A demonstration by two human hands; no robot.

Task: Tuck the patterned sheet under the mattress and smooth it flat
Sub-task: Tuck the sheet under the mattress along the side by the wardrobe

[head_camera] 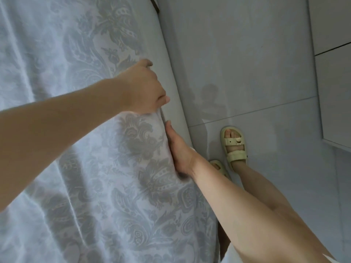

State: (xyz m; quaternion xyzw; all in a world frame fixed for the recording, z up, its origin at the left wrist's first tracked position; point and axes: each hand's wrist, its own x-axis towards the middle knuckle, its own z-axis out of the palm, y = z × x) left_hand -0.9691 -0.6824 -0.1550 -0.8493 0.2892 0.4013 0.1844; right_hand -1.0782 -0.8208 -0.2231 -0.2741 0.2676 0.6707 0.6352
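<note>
Forearms come first, one sweeping in from nine o'clock and the other rising from five o'clock, both bare and close under my eyes. Beneath them spreads the patterned sheet (79, 168), the biggest thing I see, covering the mattress from the left side across to its curved edge, with long soft creases running from twelve toward six o'clock that have yet to be pressed out. Just right of that edge runs the plain grey bed frame (171, 73), a padded rim curving from twelve down to about four o'clock, touching the sheet all along the seam. Beyond it, from one to four o'clock, lies the pale tiled floor (247, 63), where my feet stand in cream sandals (234, 147).

My left hand (141, 88) sits near the centre, fingers curled closed around a bunch of the sheet's edge, holding it up against the rim. My right hand (179, 150), just below at about five o'clock from the left, is flat and narrow, fingers straight and together, sliding edge-on into the gap between mattress and frame; whether the fingertips have cloth under them I cannot tell.

I judge I am mid-tuck along this side. The next move seems to call for pushing the flat hand deeper to carry the loose edge down, letting the left release its bunch bit by bit, then working toward twelve o'clock before smoothing the creases.
</note>
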